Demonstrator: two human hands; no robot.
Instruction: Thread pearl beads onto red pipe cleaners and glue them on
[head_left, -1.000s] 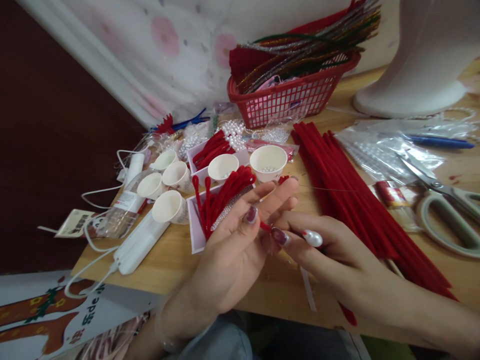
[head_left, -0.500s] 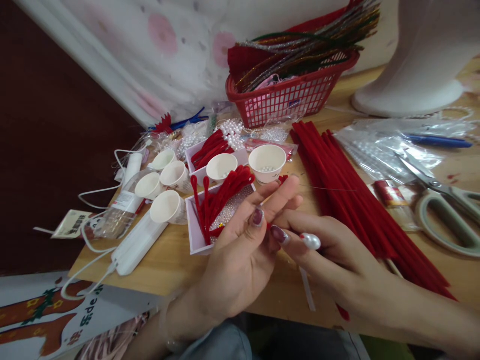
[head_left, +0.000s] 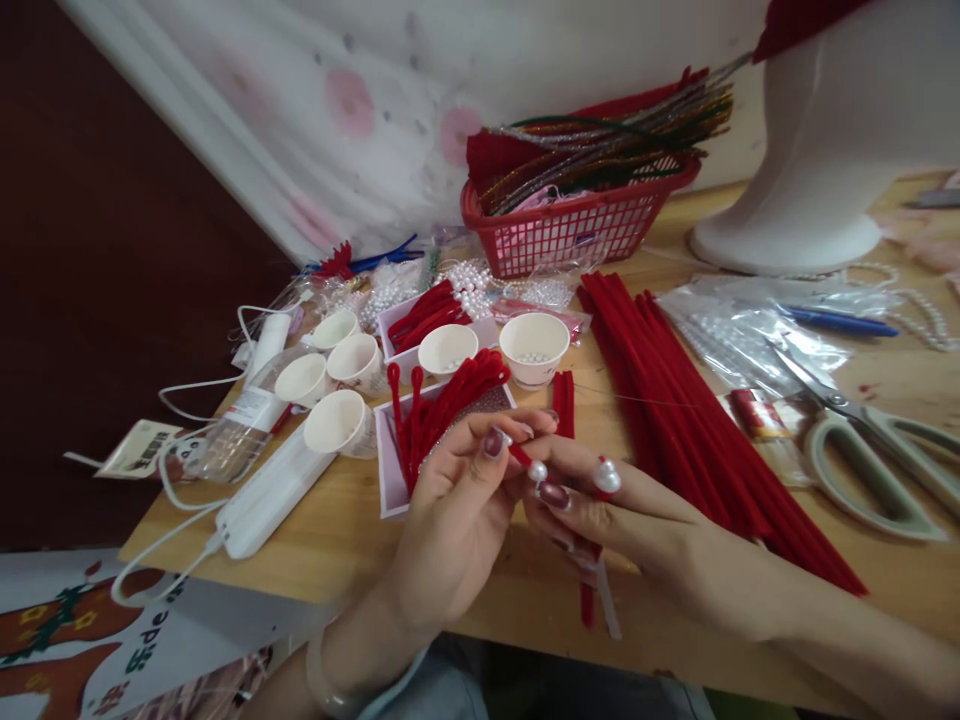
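Both hands meet above the table's front part. My left hand is closed, thumb and fingers pinching one end of a short red fuzzy piece. At the piece's other end, a white pearl bead touches the fingertips of my right hand, which is closed around it. A larger pearl with a bit of red stands out between the right fingers. Behind the hands, a lilac box holds looped red stems and small beads. Two short red strips lie just beyond the fingertips.
Paper cups stand at the left, near a white power strip. Long red stems, scissors and a bead bag lie at the right. A red basket and white stand are behind.
The hands have opened a little at the fingertips, so the red piece and its pearl now show between them. The short red strips have come into clearer sight as the view shifted.
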